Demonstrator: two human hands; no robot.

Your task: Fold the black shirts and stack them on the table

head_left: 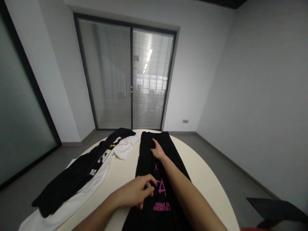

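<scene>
A black garment (144, 162) with pink lettering lies lengthwise over the middle of the table, reaching its far edge; whether it is a shirt or trousers I cannot tell. My right hand (157, 151) rests on its upper part, index finger stretched toward the far end and thumb apart. Nearer to me, my left hand (139, 191) is over the garment's left side beside the pink print, its fingers loosely bent and apart, with nothing visible in them. Whether its fingertips touch the cloth is unclear.
The round cream table (211, 179) carries a black garment with white and yellow print (79, 170) on its left, lying over white clothing (126, 147). A dark chair part (276, 208) stands at the lower right. Beyond the table is a glass partition with blinds (110, 80).
</scene>
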